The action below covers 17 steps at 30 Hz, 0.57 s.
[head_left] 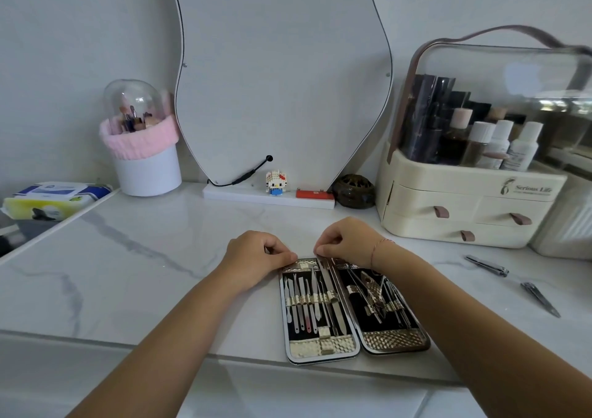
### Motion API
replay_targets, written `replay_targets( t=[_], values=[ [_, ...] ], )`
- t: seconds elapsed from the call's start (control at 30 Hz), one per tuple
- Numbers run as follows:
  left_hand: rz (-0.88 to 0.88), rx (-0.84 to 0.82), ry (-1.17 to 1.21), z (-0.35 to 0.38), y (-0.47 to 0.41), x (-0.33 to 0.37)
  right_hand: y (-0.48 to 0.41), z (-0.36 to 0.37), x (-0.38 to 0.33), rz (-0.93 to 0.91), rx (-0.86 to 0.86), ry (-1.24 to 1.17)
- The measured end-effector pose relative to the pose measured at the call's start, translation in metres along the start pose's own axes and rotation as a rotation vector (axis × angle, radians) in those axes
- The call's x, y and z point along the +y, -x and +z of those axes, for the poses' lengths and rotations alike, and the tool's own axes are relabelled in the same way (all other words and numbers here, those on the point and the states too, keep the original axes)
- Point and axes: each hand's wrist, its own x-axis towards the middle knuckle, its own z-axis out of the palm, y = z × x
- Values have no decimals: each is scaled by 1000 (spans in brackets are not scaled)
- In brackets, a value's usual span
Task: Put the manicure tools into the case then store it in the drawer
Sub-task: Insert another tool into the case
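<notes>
Seating a long metal tool [326, 275] into open manicure case [352, 337], lower centre on desk [144, 273] | right hand [347, 241] fingers pinched on its top | left hand [256, 252] curled, steadying rim | two nail clippers [488, 267] loose at right, nearer right hand.

The right hand [347, 241] covers the far end of the open silver-trimmed black manicure case [349, 308], at its 12 o'clock, so what its curled fingertips pinch cannot be told. The cream plastic cosmetics organiser with a clear lid [474, 193], at 2 o'clock, is cut off by the right edge.
</notes>
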Motion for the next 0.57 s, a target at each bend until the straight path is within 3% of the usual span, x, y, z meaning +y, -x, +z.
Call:
replay_targets(
  t=[0.2, 0.57],
  values=[
    [4, -2, 6, 0, 1, 1, -2, 3, 3, 30, 40, -11],
    [3, -1, 6, 0, 1, 1, -7, 1, -1, 94, -43, -18]
  ],
)
